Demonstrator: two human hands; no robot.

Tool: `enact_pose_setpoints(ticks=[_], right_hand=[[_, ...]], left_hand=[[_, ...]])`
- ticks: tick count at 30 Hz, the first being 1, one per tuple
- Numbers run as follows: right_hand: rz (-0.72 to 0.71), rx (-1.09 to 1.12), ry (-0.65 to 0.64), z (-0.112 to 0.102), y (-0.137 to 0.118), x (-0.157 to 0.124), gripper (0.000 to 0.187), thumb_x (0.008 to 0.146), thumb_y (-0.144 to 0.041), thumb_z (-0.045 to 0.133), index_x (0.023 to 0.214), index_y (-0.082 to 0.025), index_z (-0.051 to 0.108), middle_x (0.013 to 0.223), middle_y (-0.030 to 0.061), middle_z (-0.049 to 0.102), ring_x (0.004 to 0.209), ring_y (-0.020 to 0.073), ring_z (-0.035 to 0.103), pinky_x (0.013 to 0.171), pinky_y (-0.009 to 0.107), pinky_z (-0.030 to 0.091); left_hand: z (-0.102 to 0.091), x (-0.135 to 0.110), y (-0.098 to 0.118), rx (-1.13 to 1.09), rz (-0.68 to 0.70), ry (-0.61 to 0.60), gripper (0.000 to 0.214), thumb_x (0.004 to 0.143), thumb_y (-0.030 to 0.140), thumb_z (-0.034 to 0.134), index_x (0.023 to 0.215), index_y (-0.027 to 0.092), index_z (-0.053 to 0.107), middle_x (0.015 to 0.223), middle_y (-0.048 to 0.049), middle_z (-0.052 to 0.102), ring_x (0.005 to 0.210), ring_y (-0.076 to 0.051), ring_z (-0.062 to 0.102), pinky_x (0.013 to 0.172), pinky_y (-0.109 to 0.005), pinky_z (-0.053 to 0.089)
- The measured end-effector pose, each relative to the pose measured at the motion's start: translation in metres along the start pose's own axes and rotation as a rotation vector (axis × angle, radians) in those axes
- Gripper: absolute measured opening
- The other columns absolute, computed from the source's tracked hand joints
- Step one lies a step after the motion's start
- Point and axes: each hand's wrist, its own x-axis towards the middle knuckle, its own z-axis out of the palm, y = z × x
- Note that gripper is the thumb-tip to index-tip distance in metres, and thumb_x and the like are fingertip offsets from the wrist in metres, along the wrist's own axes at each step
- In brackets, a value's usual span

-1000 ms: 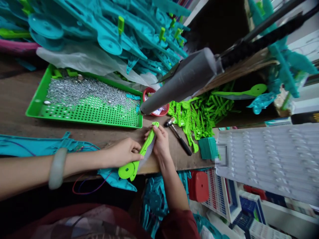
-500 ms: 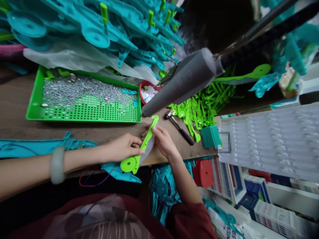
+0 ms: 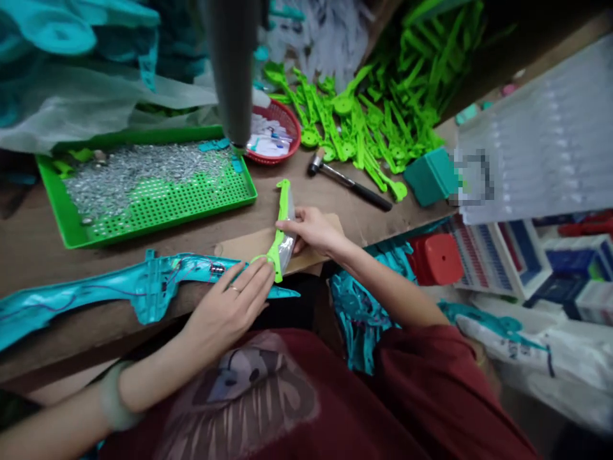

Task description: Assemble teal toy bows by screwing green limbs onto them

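My right hand [image 3: 311,231] pinches a long lime-green plastic part [image 3: 284,203] at its middle, thumb on the near face. Fixed along that part's right side is a clear, shiny blade-like piece [image 3: 286,250]. My left hand [image 3: 242,295] lies over the part's round lower end, fingers stretched and side by side; its thumb is hidden. Beneath the hands lies a flat brown board [image 3: 328,231]. Left of them rests a turquoise plastic shell [image 3: 153,291] with thin wires inside, its tip passing behind my left fingers.
A green perforated tray [image 3: 191,199] of small metal pieces stands left, with a red basket [image 3: 291,131] of white pieces beyond. A hammer [image 3: 354,185], a heap of green parts [image 3: 354,121] and a teal box [image 3: 431,177] lie right. A grey tool [image 3: 232,76] hangs overhead.
The green part has turned more upright. My left hand has gone from gripping its middle to lying over the round end. The view has shifted, and the overhead tool appears farther left.
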Motion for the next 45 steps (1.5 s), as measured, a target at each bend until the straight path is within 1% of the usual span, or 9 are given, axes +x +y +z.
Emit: enact_pose_setpoints(ticks=[5,8,12,15,23,28,39,43,45], right_hand=[[-0.16,-0.059,0.051,-0.008,0.007,-0.004,0.032,0.071,-0.031,0.087,0.073,-0.017,0.059,0.052,-0.0018,0.062,0.041,0.0133,0.058,0.039,0.025,0.052],[-0.603,-0.482,0.195,-0.021,0.022,-0.026,0.02,0.082,-0.032,0.078,0.087,-0.018,0.064,0.074,0.0038,0.07,0.069,0.0177,0.069,0.066,0.031,0.06],[-1.183,-1.131,-0.07,-0.034,0.045,-0.057,0.024,0.096,-0.028,0.056,0.116,-0.02,0.066,0.117,0.0122,0.072,0.103,0.0235,0.069,0.084,0.038,0.058],[-1.389,-1.246,-0.037,-0.03,0.051,-0.064,0.029,0.1,-0.024,0.051,0.125,-0.024,0.064,0.12,0.0093,0.072,0.106,0.0212,0.069,0.082,0.036,0.058],[-1.572,-1.339,-0.075,-0.014,0.008,-0.057,0.031,0.103,-0.02,0.044,0.125,-0.021,0.066,0.121,0.0087,0.074,0.111,0.0203,0.069,0.085,0.035,0.061],[-1.729,-1.397,-0.093,-0.017,-0.01,-0.058,0.025,0.1,-0.019,0.052,0.119,-0.014,0.068,0.111,0.0118,0.076,0.099,0.0214,0.071,0.086,0.037,0.064],[-1.81,-1.376,-0.267,-0.01,-0.039,-0.065,0.022,0.097,-0.022,0.059,0.115,-0.012,0.068,0.096,0.0109,0.074,0.085,0.0196,0.067,0.075,0.033,0.062],[-1.483,-1.417,-0.411,-0.014,-0.043,-0.07,0.021,0.098,-0.023,0.059,0.114,-0.013,0.065,0.096,0.0113,0.073,0.09,0.0207,0.066,0.077,0.036,0.059],[-1.297,-1.277,-0.278,-0.021,-0.053,-0.064,0.023,0.097,-0.027,0.06,0.117,-0.017,0.064,0.101,0.0104,0.072,0.095,0.0215,0.067,0.081,0.038,0.059]], left_hand=[[0.033,-0.013,0.006,0.082,-0.026,0.201,0.048,0.095,0.007,0.055,0.143,0.004,0.051,0.135,-0.0222,0.065,0.135,-0.032,0.056,0.112,-0.042,0.042],[0.038,-0.01,0.002,0.077,0.031,0.225,0.052,0.094,0.006,0.056,0.145,0.001,0.048,0.133,-0.0245,0.066,0.136,-0.035,0.055,0.109,-0.043,0.046],[0.028,-0.008,-0.004,0.033,0.082,0.246,0.052,0.096,0.009,0.054,0.146,-0.001,0.045,0.13,-0.0275,0.067,0.131,-0.037,0.059,0.104,-0.046,0.051],[0.014,-0.005,-0.008,-0.004,0.084,0.257,0.052,0.099,0.019,0.054,0.147,0.001,0.044,0.127,-0.0266,0.069,0.127,-0.035,0.063,0.1,-0.045,0.053],[-0.015,0.007,-0.013,0.003,0.053,0.263,0.043,0.103,0.03,0.046,0.137,0.004,0.052,0.119,-0.0212,0.073,0.114,-0.03,0.069,0.097,-0.043,0.056],[-0.01,0.006,-0.013,-0.015,0.009,0.271,0.042,0.1,0.012,0.042,0.141,0.007,0.051,0.125,-0.0189,0.071,0.12,-0.028,0.067,0.102,-0.042,0.055],[-0.004,0.003,-0.008,-0.094,-0.008,0.433,0.042,0.095,0.007,0.05,0.137,0.006,0.055,0.125,-0.0201,0.072,0.128,-0.029,0.063,0.104,-0.043,0.055],[0.01,-0.002,-0.005,-0.034,-0.055,0.471,0.037,0.095,0.006,0.047,0.13,0.008,0.06,0.123,-0.0175,0.073,0.127,-0.026,0.064,0.107,-0.041,0.054],[0.018,-0.005,-0.004,0.02,-0.037,0.466,0.035,0.096,0.007,0.046,0.126,0.007,0.063,0.123,-0.0167,0.074,0.125,-0.025,0.065,0.106,-0.04,0.054]])
